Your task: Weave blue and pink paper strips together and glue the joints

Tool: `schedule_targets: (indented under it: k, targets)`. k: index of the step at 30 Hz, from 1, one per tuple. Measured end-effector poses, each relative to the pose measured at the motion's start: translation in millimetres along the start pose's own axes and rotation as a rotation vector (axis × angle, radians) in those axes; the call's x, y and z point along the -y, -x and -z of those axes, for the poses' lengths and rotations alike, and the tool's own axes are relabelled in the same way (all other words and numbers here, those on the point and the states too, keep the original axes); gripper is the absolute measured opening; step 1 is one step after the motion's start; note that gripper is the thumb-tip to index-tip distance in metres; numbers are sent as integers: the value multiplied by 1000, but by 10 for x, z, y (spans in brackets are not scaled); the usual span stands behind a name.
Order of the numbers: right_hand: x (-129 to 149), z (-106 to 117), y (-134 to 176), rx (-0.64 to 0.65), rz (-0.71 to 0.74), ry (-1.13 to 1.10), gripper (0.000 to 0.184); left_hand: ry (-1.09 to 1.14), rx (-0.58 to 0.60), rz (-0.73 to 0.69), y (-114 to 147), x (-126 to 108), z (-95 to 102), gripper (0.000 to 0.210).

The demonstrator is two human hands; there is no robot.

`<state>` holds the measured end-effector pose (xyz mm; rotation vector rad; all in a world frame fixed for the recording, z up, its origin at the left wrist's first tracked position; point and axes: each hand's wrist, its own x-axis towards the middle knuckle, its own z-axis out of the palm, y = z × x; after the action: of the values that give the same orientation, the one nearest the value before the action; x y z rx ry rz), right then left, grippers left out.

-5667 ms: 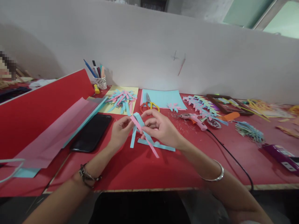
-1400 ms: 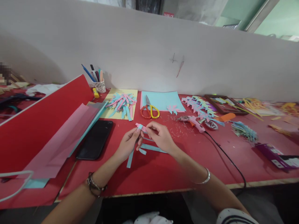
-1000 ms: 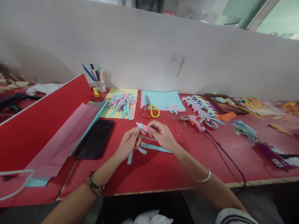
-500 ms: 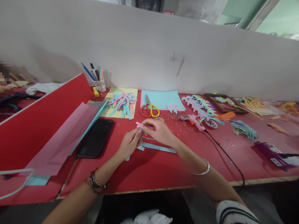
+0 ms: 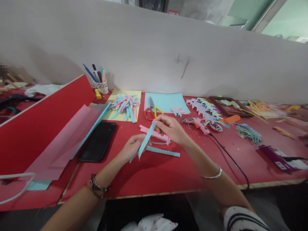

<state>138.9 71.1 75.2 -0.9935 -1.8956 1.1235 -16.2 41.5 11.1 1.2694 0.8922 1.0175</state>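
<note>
My right hand (image 5: 170, 127) pinches the upper end of a folded light-blue paper strip (image 5: 147, 138). The strip slants down to the left, in front of the fingers of my left hand (image 5: 134, 146). Those fingers are closed around the paper, partly hidden behind the blue strip. Just beyond, a pink paper strip (image 5: 156, 133) stretches to the right from near my left hand; whether it is held or lies on the table cannot be made out. Another blue strip (image 5: 163, 151) lies flat on the red table below my right hand.
Scissors (image 5: 154, 110) lie behind my hands on blue paper sheets (image 5: 166, 100). A pile of cut strips (image 5: 125, 104) is at back left, a black phone (image 5: 98, 141) at left. A pink glue gun (image 5: 198, 124) with its cord and woven paper chains (image 5: 204, 108) are at right.
My right hand has moved slightly up and right, drawing a long blue strip into view across my left hand. The pink paper, bunched between the fingers before, now stretches out to the right.
</note>
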Motion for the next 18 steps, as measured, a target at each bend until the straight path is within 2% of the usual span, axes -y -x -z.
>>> schedule_targets:
  k: [3, 9, 11, 12, 14, 16, 18]
  targets:
    - [5, 20, 5, -11, 10, 10, 19, -37, 93, 1, -9, 11, -7, 39]
    - [15, 31, 23, -60, 2, 81, 19, -150, 498, -4, 11, -61, 51, 29]
    - [30, 55, 40, -90, 3, 134, 20, -189, 542, 27, 2, -69, 118, 25]
    - [38, 70, 51, -104, 11, 167, 20, -202, 512, 47, -10, -69, 156, 24]
    - [51, 99, 74, -125, 31, 229, 20, -186, 348, 53, -43, -75, 220, 24]
    - [57, 111, 94, -130, 37, 275, 20, -121, 147, 4, -75, -109, 242, 27]
    - [57, 97, 106, -115, 42, 297, 19, -56, 41, -44, -92, -172, 200, 31]
